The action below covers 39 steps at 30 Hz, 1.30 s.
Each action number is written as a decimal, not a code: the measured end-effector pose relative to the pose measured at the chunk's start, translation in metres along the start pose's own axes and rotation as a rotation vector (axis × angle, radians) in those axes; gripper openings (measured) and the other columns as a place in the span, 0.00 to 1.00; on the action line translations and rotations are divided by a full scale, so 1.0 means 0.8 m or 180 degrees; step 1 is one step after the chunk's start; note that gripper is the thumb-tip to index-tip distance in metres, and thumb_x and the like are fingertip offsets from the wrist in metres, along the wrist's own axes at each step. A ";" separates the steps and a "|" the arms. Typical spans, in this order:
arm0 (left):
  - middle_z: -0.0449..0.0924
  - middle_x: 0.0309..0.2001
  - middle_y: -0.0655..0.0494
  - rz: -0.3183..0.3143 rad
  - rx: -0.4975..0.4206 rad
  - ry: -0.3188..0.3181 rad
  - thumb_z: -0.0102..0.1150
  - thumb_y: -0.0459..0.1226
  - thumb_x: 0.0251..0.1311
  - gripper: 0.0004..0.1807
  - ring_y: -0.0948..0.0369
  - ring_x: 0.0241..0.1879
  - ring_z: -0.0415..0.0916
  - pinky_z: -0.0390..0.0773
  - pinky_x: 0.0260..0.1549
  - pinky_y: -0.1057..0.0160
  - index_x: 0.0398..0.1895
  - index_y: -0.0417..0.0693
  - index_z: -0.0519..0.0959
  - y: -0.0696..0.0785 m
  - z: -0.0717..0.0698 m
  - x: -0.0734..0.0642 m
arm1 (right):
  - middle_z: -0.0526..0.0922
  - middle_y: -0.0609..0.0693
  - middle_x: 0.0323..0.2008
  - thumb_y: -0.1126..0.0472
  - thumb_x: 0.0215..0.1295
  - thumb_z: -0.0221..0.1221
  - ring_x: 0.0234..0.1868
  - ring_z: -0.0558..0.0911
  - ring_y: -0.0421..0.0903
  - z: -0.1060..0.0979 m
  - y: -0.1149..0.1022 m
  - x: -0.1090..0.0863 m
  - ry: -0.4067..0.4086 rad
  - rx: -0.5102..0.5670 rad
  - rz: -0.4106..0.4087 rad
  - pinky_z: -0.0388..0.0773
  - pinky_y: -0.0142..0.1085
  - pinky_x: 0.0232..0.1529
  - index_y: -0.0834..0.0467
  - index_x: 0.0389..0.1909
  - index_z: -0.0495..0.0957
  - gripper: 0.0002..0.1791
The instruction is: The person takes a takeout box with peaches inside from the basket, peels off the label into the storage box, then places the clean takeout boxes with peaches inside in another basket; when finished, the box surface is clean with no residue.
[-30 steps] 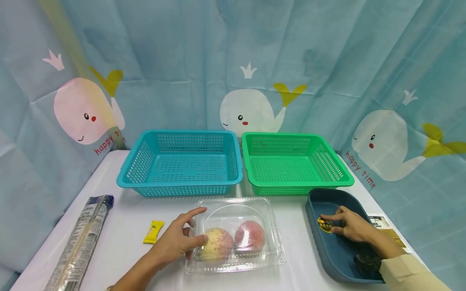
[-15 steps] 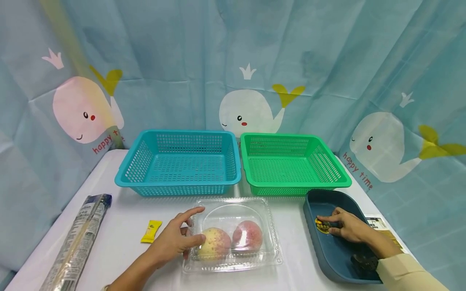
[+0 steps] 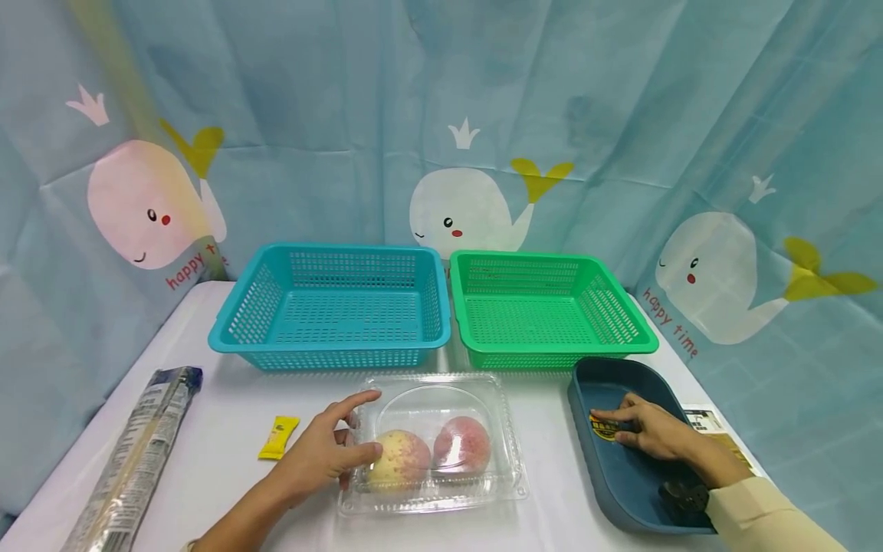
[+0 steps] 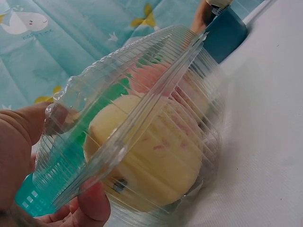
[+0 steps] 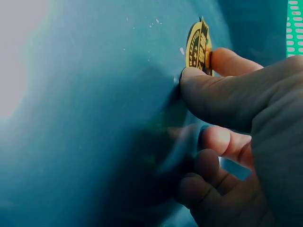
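My left hand [image 3: 329, 448] grips the left edge of a clear plastic clamshell box [image 3: 441, 494], its thumb and index finger spread along the ribbed side. Inside sit a yellow peach with pink blotches [image 3: 398, 458] and a pinker peach [image 3: 462, 445]. The left wrist view shows the rim of the box [image 4: 142, 111] between thumb and fingers. My right hand [image 3: 651, 429] reaches into a dark blue tray [image 3: 593, 468]. There its thumb and index finger pinch at a round black-and-gold sticker [image 5: 196, 45]; its other fingers curl below. The fingers hide part of the sticker.
Behind the box stand a blue perforated basket [image 3: 352, 314] and a green one [image 3: 531, 318]. A small yellow packet [image 3: 279, 438] lies left of my left hand, and a long silvery package [image 3: 134, 460] farther left. Beyond the tray's right side is a printed card [image 3: 720, 433].
The head view has turned slightly right, so everything sits a little farther left in it. Both hands keep their places on the box and the sticker.
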<state>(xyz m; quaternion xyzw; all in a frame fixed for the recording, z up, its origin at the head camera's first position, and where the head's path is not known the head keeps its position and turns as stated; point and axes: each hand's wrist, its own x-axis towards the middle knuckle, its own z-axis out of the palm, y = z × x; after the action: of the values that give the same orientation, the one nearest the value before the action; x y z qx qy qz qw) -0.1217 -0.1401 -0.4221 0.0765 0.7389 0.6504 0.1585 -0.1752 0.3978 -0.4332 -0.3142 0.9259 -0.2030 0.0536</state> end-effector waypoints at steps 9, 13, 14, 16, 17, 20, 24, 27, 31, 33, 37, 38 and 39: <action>0.54 0.44 0.40 0.0047 -0.0033 -0.0078 0.71 0.33 0.51 0.43 0.58 0.22 0.65 0.76 0.10 0.57 0.71 0.49 0.62 0.002 -0.007 -0.002 | 0.70 0.43 0.37 0.61 0.60 0.66 0.32 0.68 0.37 0.009 -0.001 -0.002 0.0059 0.0059 -0.0271 0.66 0.30 0.27 0.53 0.60 0.78 0.25; 0.55 0.45 0.40 0.0058 -0.0053 -0.0117 0.71 0.33 0.51 0.43 0.58 0.22 0.65 0.76 0.10 0.57 0.72 0.49 0.62 0.003 -0.006 0.000 | 0.70 0.44 0.36 0.61 0.59 0.67 0.31 0.69 0.36 0.007 -0.005 -0.006 0.0161 0.0094 -0.0187 0.66 0.29 0.26 0.53 0.62 0.76 0.27; 0.55 0.45 0.41 0.0055 -0.0061 -0.0125 0.71 0.33 0.51 0.43 0.58 0.22 0.65 0.76 0.11 0.57 0.72 0.49 0.62 0.003 -0.005 0.001 | 0.70 0.44 0.36 0.61 0.58 0.67 0.30 0.68 0.36 0.006 -0.006 -0.007 0.0195 0.0120 -0.0164 0.67 0.29 0.26 0.54 0.62 0.76 0.29; 0.54 0.44 0.41 0.0043 -0.0074 -0.0138 0.71 0.33 0.51 0.43 0.58 0.23 0.65 0.76 0.11 0.58 0.72 0.49 0.62 0.003 -0.003 0.001 | 0.69 0.46 0.35 0.63 0.58 0.67 0.27 0.68 0.35 0.002 -0.011 -0.009 0.0262 0.0207 -0.0116 0.68 0.29 0.24 0.55 0.64 0.74 0.30; 0.54 0.44 0.41 0.0034 -0.0082 -0.0137 0.71 0.33 0.51 0.43 0.58 0.23 0.66 0.76 0.11 0.58 0.71 0.49 0.62 0.002 -0.003 0.001 | 0.69 0.47 0.35 0.63 0.58 0.67 0.26 0.67 0.35 -0.001 -0.015 -0.009 0.0293 0.0257 -0.0096 0.68 0.29 0.23 0.56 0.64 0.73 0.31; 0.54 0.44 0.41 0.0011 -0.0099 -0.0108 0.71 0.32 0.51 0.43 0.58 0.23 0.65 0.75 0.10 0.58 0.71 0.49 0.62 0.002 -0.001 0.000 | 0.68 0.51 0.36 0.66 0.59 0.66 0.25 0.66 0.35 -0.016 -0.029 -0.004 0.0381 0.0391 -0.0053 0.68 0.29 0.20 0.58 0.65 0.71 0.31; 0.54 0.45 0.41 0.0011 -0.0107 -0.0055 0.71 0.32 0.50 0.43 0.58 0.23 0.65 0.75 0.10 0.59 0.71 0.49 0.63 0.002 0.001 -0.001 | 0.68 0.51 0.38 0.68 0.58 0.66 0.25 0.67 0.37 -0.044 -0.049 0.006 0.0545 0.0403 -0.0069 0.67 0.30 0.22 0.60 0.64 0.71 0.31; 0.55 0.45 0.41 0.0016 -0.0111 -0.0040 0.71 0.31 0.50 0.43 0.59 0.22 0.65 0.75 0.10 0.59 0.71 0.50 0.63 0.002 0.001 -0.002 | 0.68 0.49 0.39 0.68 0.57 0.67 0.26 0.68 0.39 -0.064 -0.059 0.014 0.0670 0.0349 -0.0126 0.67 0.31 0.23 0.60 0.63 0.72 0.31; 0.55 0.45 0.41 0.0017 -0.0135 -0.0038 0.71 0.31 0.50 0.42 0.59 0.22 0.64 0.75 0.09 0.59 0.71 0.49 0.63 0.001 0.001 -0.002 | 0.68 0.46 0.35 0.70 0.54 0.68 0.29 0.68 0.39 -0.085 -0.067 0.024 0.0862 0.0257 -0.0201 0.66 0.32 0.23 0.61 0.62 0.73 0.32; 0.54 0.44 0.41 0.0017 -0.0148 -0.0034 0.71 0.31 0.50 0.42 0.59 0.22 0.64 0.75 0.09 0.59 0.70 0.49 0.64 0.001 0.002 -0.002 | 0.68 0.46 0.33 0.71 0.54 0.68 0.33 0.68 0.38 -0.094 -0.070 0.029 0.0964 0.0227 -0.0198 0.65 0.32 0.24 0.61 0.62 0.73 0.32; 0.54 0.44 0.41 0.0012 -0.0161 -0.0012 0.71 0.31 0.50 0.42 0.59 0.21 0.64 0.74 0.09 0.60 0.70 0.50 0.64 0.002 0.002 -0.002 | 0.68 0.48 0.30 0.73 0.52 0.68 0.35 0.69 0.39 -0.111 -0.072 0.037 0.1216 0.0243 -0.0187 0.66 0.31 0.23 0.61 0.61 0.74 0.32; 0.54 0.44 0.41 0.0014 -0.0161 -0.0006 0.71 0.31 0.50 0.42 0.59 0.21 0.64 0.74 0.09 0.60 0.70 0.50 0.64 0.002 0.002 -0.002 | 0.68 0.48 0.31 0.73 0.53 0.68 0.32 0.69 0.39 -0.114 -0.072 0.039 0.1294 0.0215 -0.0176 0.66 0.30 0.22 0.62 0.61 0.74 0.31; 0.54 0.44 0.41 0.0018 -0.0159 0.0000 0.71 0.31 0.50 0.42 0.59 0.21 0.64 0.74 0.09 0.60 0.70 0.50 0.64 0.002 0.002 -0.002 | 0.69 0.49 0.32 0.72 0.53 0.67 0.30 0.69 0.39 -0.118 -0.072 0.040 0.1375 0.0204 -0.0150 0.65 0.31 0.21 0.62 0.60 0.74 0.30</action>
<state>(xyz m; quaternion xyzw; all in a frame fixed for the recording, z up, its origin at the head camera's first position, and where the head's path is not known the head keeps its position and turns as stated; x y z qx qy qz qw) -0.1195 -0.1386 -0.4205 0.0747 0.7222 0.6691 0.1586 -0.1903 0.3693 -0.3228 -0.2831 0.9013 -0.2961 -0.1408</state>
